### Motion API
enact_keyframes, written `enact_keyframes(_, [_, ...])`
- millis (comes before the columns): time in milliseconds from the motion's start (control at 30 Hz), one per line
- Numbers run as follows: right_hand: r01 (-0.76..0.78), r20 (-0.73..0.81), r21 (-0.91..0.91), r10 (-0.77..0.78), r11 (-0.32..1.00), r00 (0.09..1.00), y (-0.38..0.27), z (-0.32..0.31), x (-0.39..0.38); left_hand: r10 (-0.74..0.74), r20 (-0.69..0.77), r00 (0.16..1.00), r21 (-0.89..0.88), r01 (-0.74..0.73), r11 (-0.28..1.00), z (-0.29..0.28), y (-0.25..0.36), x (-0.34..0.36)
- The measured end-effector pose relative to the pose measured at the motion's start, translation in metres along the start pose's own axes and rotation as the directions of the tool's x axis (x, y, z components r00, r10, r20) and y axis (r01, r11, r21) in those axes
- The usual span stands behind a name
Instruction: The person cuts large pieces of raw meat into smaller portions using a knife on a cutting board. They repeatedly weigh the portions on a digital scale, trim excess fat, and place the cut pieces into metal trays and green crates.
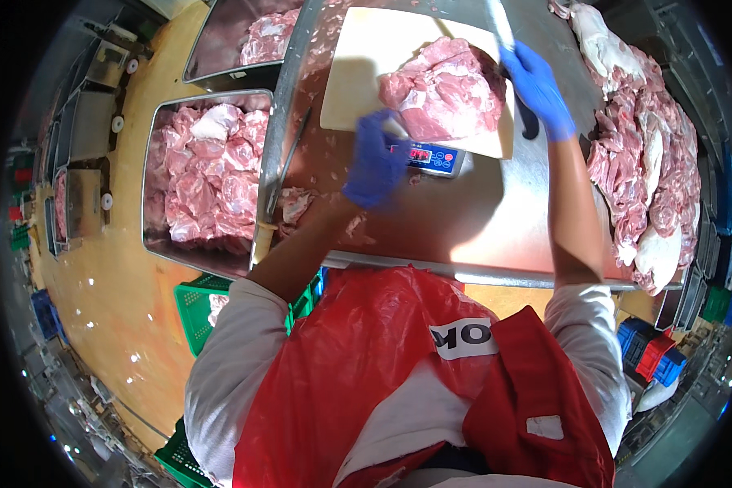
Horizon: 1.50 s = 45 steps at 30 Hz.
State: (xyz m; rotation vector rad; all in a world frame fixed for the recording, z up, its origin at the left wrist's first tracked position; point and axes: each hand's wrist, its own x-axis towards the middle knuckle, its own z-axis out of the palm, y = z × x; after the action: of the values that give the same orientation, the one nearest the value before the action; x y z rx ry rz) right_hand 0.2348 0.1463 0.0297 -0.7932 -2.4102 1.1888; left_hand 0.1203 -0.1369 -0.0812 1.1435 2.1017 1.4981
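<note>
The meat piece (447, 89) lies on the white board (354, 73) by the scale (439, 159), so the right hand (538, 91), fingers seemingly wrapped around a knife (500, 24), should angle it away from the blurred left hand (374, 163), whose grip I cannot tell.

1. The left hand (376, 161) is blurred — whether its fingertips touch the meat (451, 91) cannot be told.
2. A bright strip (500, 23) by the right hand (538, 85) runs off the upper edge.
3. The cutting board (354, 69) hides part of the scale (435, 158).
4. The upper metal bin (218, 41) is cut off above.
</note>
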Motion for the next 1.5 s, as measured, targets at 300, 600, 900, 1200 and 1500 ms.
enact_keyframes(300, [-0.197,-0.114,0.678,0.366,0.708,0.923,0.052,0.03,-0.102,0.252,0.333,0.908,0.127,-0.309,0.943,-0.04,-0.026,0.091])
enact_keyframes(600, [-0.039,-0.136,0.116,0.054,0.993,0.989,0.007,0.006,0.012,0.204,-0.125,0.971,0.285,-0.162,0.945,0.049,0.021,0.057])
enact_keyframes(900, [-0.006,-0.03,-0.487,-0.011,0.874,0.999,-0.029,0.104,-0.108,0.196,-0.13,0.972,0.019,-0.195,0.981,0.027,0.006,0.061])
enact_keyframes(1200, [-0.036,0.095,-0.64,0.126,0.767,0.987,-0.039,0.12,-0.105,0.158,-0.159,0.975,0.174,-0.129,0.976,0.025,0.015,0.067])
enact_keyframes(1500, [0.121,0.336,-0.8,0.272,0.587,0.902,-0.03,0.013,-0.22,-0.005,-0.014,1.0,-0.098,0.003,0.995,-0.01,-0.015,0.071])
